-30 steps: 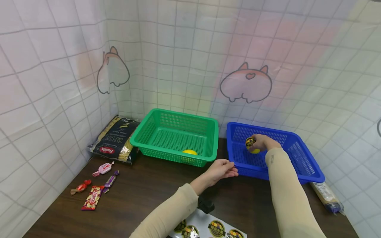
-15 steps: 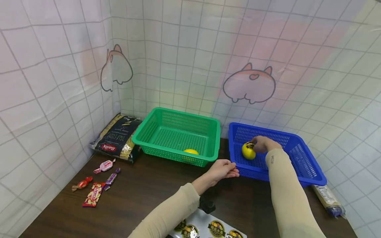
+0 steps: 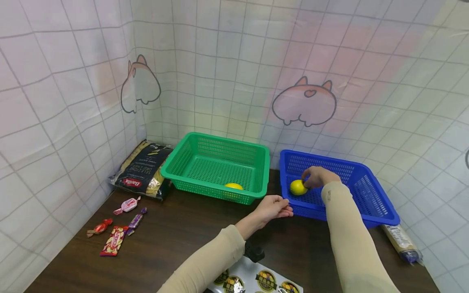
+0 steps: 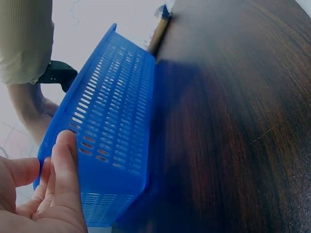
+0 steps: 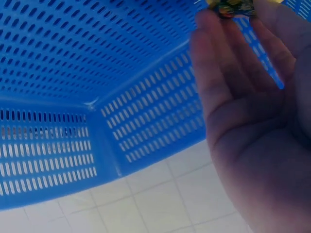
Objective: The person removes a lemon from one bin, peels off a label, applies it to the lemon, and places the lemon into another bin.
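Inside the blue basket (image 3: 311,213), toward its left end, lies a yellow lemon (image 3: 298,187). My right hand (image 3: 318,177) holds it from the right side with thumb and fingertips. In the right wrist view, a dark sticker with gold (image 5: 235,8) shows at the fingertips of that hand, against a sliver of yellow at the top edge. My left hand (image 3: 272,208) pinches the basket's rim at the front left corner. The left wrist view shows the thumb on one side of the rim and the fingers (image 4: 63,165) on the other.
A green basket (image 3: 199,186) with another yellow fruit (image 3: 233,186) stands left of the blue one. A Barilla pasta bag (image 3: 146,167), several wrapped candies (image 3: 114,241), a sticker sheet (image 3: 245,268) and a bagged package (image 3: 401,242) lie on the dark wooden table (image 3: 176,232).
The right hand has moved the lemon lower and left inside the blue basket. The sticker, facing up earlier, has turned out of the head view. The left hand stays at the rim.
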Tool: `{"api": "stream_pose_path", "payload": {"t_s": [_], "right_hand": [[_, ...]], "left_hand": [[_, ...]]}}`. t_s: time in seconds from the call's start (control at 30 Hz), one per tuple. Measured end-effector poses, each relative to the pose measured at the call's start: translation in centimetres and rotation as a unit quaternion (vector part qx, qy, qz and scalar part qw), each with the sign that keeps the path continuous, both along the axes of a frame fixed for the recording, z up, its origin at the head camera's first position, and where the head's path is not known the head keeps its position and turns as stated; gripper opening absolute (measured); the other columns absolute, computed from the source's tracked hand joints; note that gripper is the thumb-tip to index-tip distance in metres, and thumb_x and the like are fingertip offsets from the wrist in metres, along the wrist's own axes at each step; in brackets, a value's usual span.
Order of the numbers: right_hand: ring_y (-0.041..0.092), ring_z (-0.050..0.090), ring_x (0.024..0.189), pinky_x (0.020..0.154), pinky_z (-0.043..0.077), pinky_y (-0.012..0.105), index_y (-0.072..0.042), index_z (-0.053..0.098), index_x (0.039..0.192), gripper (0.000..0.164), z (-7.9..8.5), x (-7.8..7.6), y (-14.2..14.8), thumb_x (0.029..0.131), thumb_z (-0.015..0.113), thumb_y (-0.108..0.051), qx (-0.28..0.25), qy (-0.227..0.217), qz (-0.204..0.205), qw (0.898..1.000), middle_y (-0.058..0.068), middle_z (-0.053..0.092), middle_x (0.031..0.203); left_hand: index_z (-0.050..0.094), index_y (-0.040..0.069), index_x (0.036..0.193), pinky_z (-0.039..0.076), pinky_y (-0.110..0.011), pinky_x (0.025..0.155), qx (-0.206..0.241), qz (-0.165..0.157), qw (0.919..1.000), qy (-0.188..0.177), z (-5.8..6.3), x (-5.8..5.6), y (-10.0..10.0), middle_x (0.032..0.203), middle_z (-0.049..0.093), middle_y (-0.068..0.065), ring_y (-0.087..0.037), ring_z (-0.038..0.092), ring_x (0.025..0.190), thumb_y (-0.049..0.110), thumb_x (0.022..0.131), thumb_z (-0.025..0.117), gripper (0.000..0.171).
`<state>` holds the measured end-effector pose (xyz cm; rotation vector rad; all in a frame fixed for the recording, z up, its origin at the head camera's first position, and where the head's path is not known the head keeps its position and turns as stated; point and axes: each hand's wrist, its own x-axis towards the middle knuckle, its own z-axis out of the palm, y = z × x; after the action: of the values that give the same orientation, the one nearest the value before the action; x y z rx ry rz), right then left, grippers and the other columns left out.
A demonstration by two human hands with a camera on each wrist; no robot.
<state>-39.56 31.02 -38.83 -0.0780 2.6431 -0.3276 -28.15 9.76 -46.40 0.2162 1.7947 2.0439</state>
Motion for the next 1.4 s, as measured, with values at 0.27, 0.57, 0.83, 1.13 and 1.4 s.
{"api": "stream_pose_path", "payload": {"t_s": [0.27,0.57,0.83,1.13,1.4], "right_hand": [[0.028,0.067,0.107,0.096,0.053,0.055,-0.01,0.061,0.134,0.039,-0.3,-0.5,-0.5,0.096,0.064,-0.017,0.011,0.014,0.023,1.0,0.018,0.066,0.128],[0.029,0.067,0.108,0.096,0.054,0.053,-0.007,0.059,0.136,0.039,-0.1,0.1,-0.9,0.097,0.063,-0.014,0.021,0.019,0.036,0.999,0.019,0.066,0.128],[0.039,0.061,0.123,0.105,0.045,0.062,-0.004,0.055,0.14,0.044,0.5,0.5,-0.8,0.099,0.059,-0.018,0.039,0.035,0.063,0.997,0.023,0.06,0.137],[0.042,0.06,0.121,0.102,0.051,0.055,0.003,0.056,0.137,0.04,3.2,1.2,-0.4,0.104,0.048,-0.019,0.035,0.066,0.092,0.993,0.026,0.061,0.134],[0.04,0.062,0.119,0.101,0.051,0.055,0.0,0.057,0.136,0.041,4.6,3.8,-1.1,0.104,0.05,-0.025,0.009,0.122,0.153,0.981,0.023,0.063,0.133]], "left_hand": [[0.066,-0.002,0.101,0.061,-0.024,0.079,-0.004,0.003,1.0,0.006,0.1,0.0,0.0,0.086,0.071,-0.008,-0.01,0.072,0.076,0.017,0.102,0.056,0.022],[0.066,-0.001,0.1,0.061,-0.027,0.082,-0.019,0.004,0.9997,0.014,0.0,0.2,0.1,0.087,0.071,-0.009,-0.011,0.073,0.077,0.019,0.102,0.056,0.022],[0.067,0.0,0.098,0.06,-0.033,0.086,-0.028,0.011,0.9994,0.018,0.0,0.2,0.2,0.086,0.072,-0.009,-0.01,0.073,0.075,0.018,0.102,0.056,0.022],[0.067,0.002,0.097,0.061,-0.026,0.08,-0.037,0.022,0.9988,0.022,0.6,-0.1,-0.1,0.086,0.072,-0.007,-0.011,0.074,0.076,0.022,0.101,0.057,0.022],[0.067,0.002,0.099,0.061,-0.029,0.082,-0.037,0.019,0.9989,0.018,0.2,0.2,0.1,0.088,0.073,-0.008,-0.011,0.074,0.077,0.022,0.101,0.057,0.023]]}}
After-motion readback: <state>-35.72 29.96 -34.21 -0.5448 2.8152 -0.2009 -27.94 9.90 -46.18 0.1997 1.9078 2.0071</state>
